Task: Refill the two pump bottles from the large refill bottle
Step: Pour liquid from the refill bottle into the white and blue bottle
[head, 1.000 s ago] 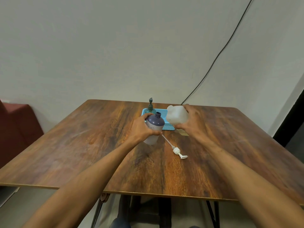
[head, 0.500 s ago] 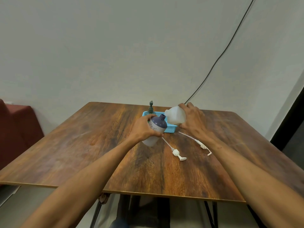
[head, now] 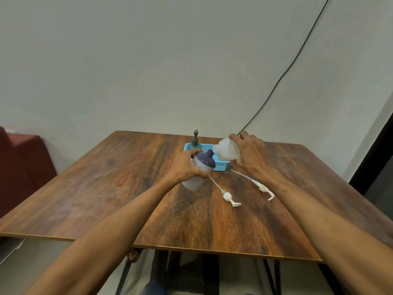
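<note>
Head view, looking down over a brown wooden table [head: 127, 188] set against a pale wall. Just above the middle of the frame, the left hand [head: 184, 168] grips a pump bottle [head: 203, 168] with a dark purple shoulder and a pale lower body, its fingers and thumb curled round the side. This bottle has no pump on it; it leans with the open neck pointing to the upper right, and its base is at or just above the tabletop; which of the two cannot be told. Right of it, the right hand [head: 251, 155] holds the large refill bottle [head: 227, 151], a translucent whitish container, clasped from the far side and tipped over so its mouth points left, toward the purple bottle's neck. The two openings are very close; whether they touch cannot be told. Behind both bottles sits a light blue basket [head: 222, 165], and at its upper left corner a dark green pump bottle [head: 195, 142] stands upright with its pump head on. Two loose white pump heads lie flat on the wood with long dip tubes: one pump [head: 228, 196] below the purple bottle, near the centre of the frame, and a second pump [head: 263, 189] to its right, just beside the right forearm. A black cable [head: 287, 71] runs down the wall from the upper right to the table's far edge. A dark red seat [head: 21, 162] fills the left edge.
</note>
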The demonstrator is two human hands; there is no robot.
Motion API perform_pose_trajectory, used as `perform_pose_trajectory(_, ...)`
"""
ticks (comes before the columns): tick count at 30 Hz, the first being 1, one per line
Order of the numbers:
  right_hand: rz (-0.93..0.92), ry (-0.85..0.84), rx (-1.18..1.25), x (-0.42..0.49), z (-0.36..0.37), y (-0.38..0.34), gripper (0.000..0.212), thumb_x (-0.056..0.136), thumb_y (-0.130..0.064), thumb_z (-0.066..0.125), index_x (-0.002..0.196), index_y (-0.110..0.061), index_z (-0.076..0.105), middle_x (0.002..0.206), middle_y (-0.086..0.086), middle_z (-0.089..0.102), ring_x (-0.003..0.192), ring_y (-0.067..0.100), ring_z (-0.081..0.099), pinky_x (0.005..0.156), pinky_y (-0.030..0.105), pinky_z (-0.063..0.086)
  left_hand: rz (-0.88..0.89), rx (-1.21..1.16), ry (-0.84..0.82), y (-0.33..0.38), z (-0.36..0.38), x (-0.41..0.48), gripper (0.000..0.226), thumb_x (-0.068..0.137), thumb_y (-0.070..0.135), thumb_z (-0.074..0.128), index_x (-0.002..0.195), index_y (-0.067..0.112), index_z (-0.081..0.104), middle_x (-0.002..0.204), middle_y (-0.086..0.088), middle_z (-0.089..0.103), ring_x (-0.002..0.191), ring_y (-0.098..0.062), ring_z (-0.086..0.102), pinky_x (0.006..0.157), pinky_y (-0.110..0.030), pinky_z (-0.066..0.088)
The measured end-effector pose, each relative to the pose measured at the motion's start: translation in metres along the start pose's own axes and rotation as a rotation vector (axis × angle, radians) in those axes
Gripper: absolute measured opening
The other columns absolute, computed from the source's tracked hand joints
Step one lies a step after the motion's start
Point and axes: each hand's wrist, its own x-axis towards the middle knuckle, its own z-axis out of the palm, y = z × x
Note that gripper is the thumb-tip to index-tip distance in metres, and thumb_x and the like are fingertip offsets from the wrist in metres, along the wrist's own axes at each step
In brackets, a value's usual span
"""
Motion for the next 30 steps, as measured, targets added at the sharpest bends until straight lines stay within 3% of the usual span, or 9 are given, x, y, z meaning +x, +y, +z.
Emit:
perform_pose_trajectory(7, -0.015, -0.033, -0.021, -0.001, -0.006, -0.002, 0.079, 0.067, -0.036, 0.086, 0.136, -0.018, 0.054, 0.117, 0.014, 0.058, 0.096, 0.035, 0.059, 0.086, 0.047, 0.051, -0.007, -0.007, -0.016, -0.001, 0.001, 0.000, 0.078, 0.058, 0.043, 0.092, 0.127, 0.023, 0.060, 0.123, 0.003, 0.064, 0.104, -0.014, 0.062, 0.089, -0.036, 0.057)
perform_pose_trajectory(13, -0.024, -0.057, -0.033, -0.001, -0.009, -0.005, 0.076, 0.068, -0.034, 0.086, 0.136, -0.017, 0.054, 0.118, 0.015, 0.057, 0.097, 0.036, 0.059, 0.087, 0.046, 0.051, -0.003, -0.016, -0.044, -0.001, 0.002, -0.001, 0.076, 0.059, 0.041, 0.092, 0.126, 0.022, 0.061, 0.124, 0.002, 0.064, 0.104, -0.014, 0.062, 0.089, -0.034, 0.057)
perform_pose_trajectory(21, -0.034, -0.063, -0.057, -0.002, -0.008, -0.006, 0.076, 0.067, -0.029, 0.088, 0.135, -0.019, 0.055, 0.118, 0.013, 0.058, 0.099, 0.035, 0.060, 0.088, 0.046, 0.051, -0.021, -0.038, -0.055, -0.002, 0.004, -0.004, 0.075, 0.063, 0.037, 0.092, 0.129, 0.020, 0.059, 0.127, 0.001, 0.062, 0.105, -0.012, 0.059, 0.081, -0.020, 0.046)
perform_pose_trajectory(30, -0.059, -0.065, -0.081, 0.000, -0.013, -0.007, 0.074, 0.072, -0.027, 0.086, 0.137, -0.019, 0.053, 0.121, 0.015, 0.056, 0.103, 0.036, 0.058, 0.090, 0.044, 0.046, -0.030, -0.039, -0.062, -0.002, 0.005, -0.003, 0.077, 0.063, 0.039, 0.092, 0.130, 0.020, 0.058, 0.128, 0.000, 0.063, 0.106, -0.014, 0.061, 0.087, -0.026, 0.051)
